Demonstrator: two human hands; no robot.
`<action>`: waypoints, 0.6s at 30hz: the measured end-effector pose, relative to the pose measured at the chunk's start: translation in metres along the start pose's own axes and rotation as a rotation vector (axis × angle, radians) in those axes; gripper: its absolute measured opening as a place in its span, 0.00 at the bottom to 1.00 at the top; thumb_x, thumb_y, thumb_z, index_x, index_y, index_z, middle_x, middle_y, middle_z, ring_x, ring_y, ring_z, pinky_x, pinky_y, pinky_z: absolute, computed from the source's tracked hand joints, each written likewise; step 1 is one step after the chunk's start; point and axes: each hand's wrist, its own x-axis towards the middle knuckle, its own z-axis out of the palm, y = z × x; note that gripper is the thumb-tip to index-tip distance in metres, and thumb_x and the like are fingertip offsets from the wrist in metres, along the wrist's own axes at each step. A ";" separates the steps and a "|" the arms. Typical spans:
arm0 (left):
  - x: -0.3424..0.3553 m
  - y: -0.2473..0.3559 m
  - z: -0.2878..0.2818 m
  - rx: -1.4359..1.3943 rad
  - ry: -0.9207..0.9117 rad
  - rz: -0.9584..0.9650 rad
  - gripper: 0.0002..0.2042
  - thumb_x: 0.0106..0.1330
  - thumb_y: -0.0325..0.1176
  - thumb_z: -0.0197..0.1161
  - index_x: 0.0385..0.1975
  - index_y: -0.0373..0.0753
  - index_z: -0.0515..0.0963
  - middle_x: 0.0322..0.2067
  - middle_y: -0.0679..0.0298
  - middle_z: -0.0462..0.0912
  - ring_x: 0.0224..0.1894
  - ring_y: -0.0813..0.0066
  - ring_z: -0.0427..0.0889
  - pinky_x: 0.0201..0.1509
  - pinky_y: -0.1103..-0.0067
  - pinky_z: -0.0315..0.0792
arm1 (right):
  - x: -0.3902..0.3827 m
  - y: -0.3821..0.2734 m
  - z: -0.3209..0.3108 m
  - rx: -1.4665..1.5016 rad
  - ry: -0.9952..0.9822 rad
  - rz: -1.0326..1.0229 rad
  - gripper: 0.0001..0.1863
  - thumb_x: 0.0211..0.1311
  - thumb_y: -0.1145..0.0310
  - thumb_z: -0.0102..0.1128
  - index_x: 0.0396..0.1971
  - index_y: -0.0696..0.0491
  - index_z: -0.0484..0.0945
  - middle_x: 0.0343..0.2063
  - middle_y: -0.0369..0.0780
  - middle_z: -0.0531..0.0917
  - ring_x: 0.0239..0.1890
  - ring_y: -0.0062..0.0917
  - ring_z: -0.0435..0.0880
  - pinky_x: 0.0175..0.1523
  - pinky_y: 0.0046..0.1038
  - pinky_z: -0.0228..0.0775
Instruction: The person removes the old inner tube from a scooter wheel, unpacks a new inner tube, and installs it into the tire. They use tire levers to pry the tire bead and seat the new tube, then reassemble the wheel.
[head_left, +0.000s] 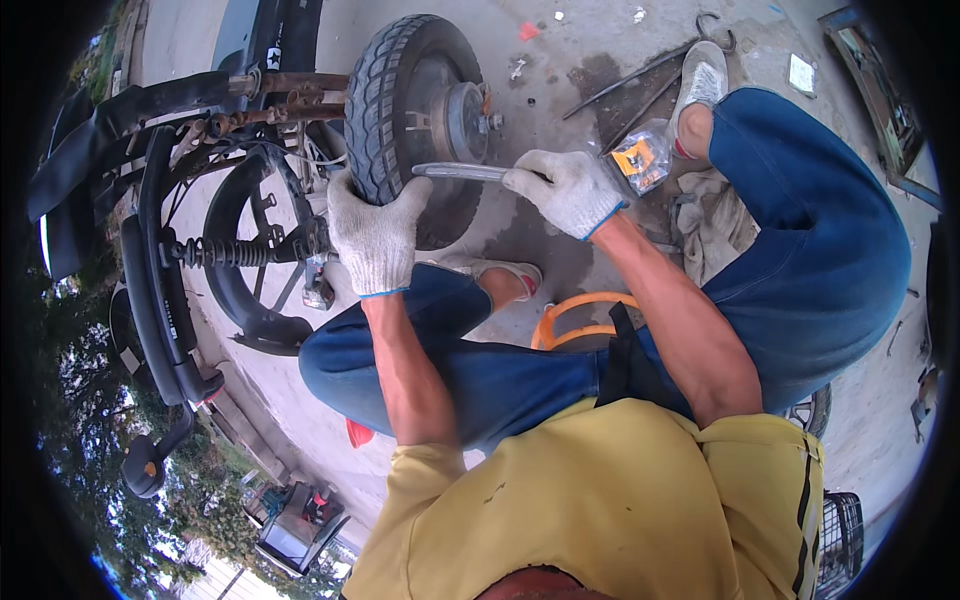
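A black tyre (pixel 378 110) with a chunky tread sits on a wheel (pixel 430 120) that has a metal hub (pixel 466 122) at its middle. My left hand (pixel 375 232), in a white knitted glove with a blue cuff, grips the near part of the tread, thumb and fingers on either side. In my right hand (pixel 566 192), gloved alike, is a grey metal tyre lever (pixel 462 172). The lever points left, and its far end lies at the tyre's side close to my left fingertips. Whether that end is under the bead I cannot tell.
The wheel belongs to a two-wheeler lying at the left, with a coil spring (pixel 225 252) and black fender (pixel 235 255). Right of my right hand lie a clear plastic packet (pixel 640 160), metal bars (pixel 640 75) and a rag (pixel 712 215). An orange stool (pixel 560 318) is beneath me.
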 end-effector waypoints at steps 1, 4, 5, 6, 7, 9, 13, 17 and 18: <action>-0.001 0.001 -0.001 -0.017 -0.022 -0.020 0.35 0.46 0.42 0.82 0.52 0.27 0.78 0.43 0.51 0.86 0.45 0.63 0.84 0.55 0.69 0.78 | -0.001 -0.002 0.002 0.020 0.019 -0.030 0.19 0.69 0.48 0.65 0.38 0.49 0.89 0.29 0.48 0.87 0.37 0.49 0.87 0.43 0.44 0.79; -0.002 0.009 -0.002 -0.084 -0.048 -0.042 0.31 0.47 0.40 0.82 0.48 0.28 0.78 0.40 0.56 0.85 0.40 0.69 0.82 0.51 0.72 0.78 | 0.006 0.001 -0.002 0.023 0.048 -0.043 0.19 0.68 0.46 0.66 0.37 0.49 0.89 0.29 0.48 0.87 0.37 0.49 0.87 0.42 0.45 0.79; -0.001 0.009 -0.002 -0.072 -0.053 -0.036 0.31 0.47 0.40 0.82 0.48 0.28 0.78 0.40 0.56 0.85 0.40 0.69 0.82 0.52 0.72 0.78 | 0.008 0.004 -0.001 0.013 0.071 -0.061 0.20 0.68 0.46 0.66 0.37 0.49 0.89 0.29 0.48 0.87 0.36 0.49 0.87 0.42 0.45 0.79; 0.000 0.009 -0.003 -0.056 -0.060 -0.031 0.32 0.47 0.40 0.82 0.48 0.28 0.78 0.40 0.56 0.85 0.41 0.68 0.82 0.52 0.72 0.78 | 0.010 0.009 -0.001 -0.004 0.088 -0.026 0.20 0.68 0.45 0.65 0.37 0.49 0.89 0.28 0.47 0.87 0.36 0.49 0.87 0.42 0.46 0.79; 0.000 0.009 -0.003 -0.040 -0.068 -0.027 0.32 0.47 0.40 0.83 0.49 0.28 0.78 0.40 0.56 0.85 0.41 0.68 0.82 0.52 0.72 0.78 | 0.011 0.014 -0.001 -0.022 0.104 0.009 0.21 0.68 0.45 0.65 0.37 0.49 0.89 0.28 0.47 0.87 0.36 0.49 0.87 0.42 0.46 0.78; 0.003 0.003 -0.003 -0.051 -0.050 -0.019 0.33 0.47 0.40 0.84 0.50 0.28 0.78 0.40 0.56 0.85 0.41 0.69 0.82 0.52 0.73 0.78 | 0.017 0.021 0.001 -0.066 0.079 0.034 0.22 0.68 0.44 0.64 0.36 0.48 0.88 0.28 0.47 0.87 0.36 0.50 0.87 0.43 0.48 0.78; 0.009 -0.004 -0.006 -0.082 -0.081 -0.047 0.34 0.47 0.40 0.84 0.52 0.27 0.78 0.41 0.57 0.85 0.41 0.71 0.81 0.51 0.74 0.78 | 0.031 0.020 0.013 -0.106 -0.016 -0.030 0.22 0.67 0.42 0.62 0.36 0.48 0.88 0.29 0.47 0.87 0.38 0.49 0.88 0.45 0.49 0.77; 0.008 -0.003 -0.001 -0.127 -0.052 -0.005 0.31 0.47 0.38 0.84 0.48 0.29 0.78 0.37 0.60 0.84 0.37 0.73 0.79 0.47 0.75 0.78 | 0.046 0.033 0.030 -0.002 0.027 -0.120 0.21 0.66 0.44 0.65 0.33 0.48 0.89 0.28 0.47 0.87 0.35 0.47 0.88 0.41 0.45 0.78; 0.006 0.000 0.001 -0.115 -0.057 -0.004 0.31 0.47 0.37 0.84 0.48 0.29 0.78 0.36 0.61 0.84 0.37 0.74 0.79 0.47 0.75 0.77 | 0.046 0.038 0.033 0.018 0.048 -0.144 0.19 0.66 0.47 0.67 0.33 0.49 0.89 0.26 0.46 0.87 0.32 0.46 0.87 0.38 0.43 0.78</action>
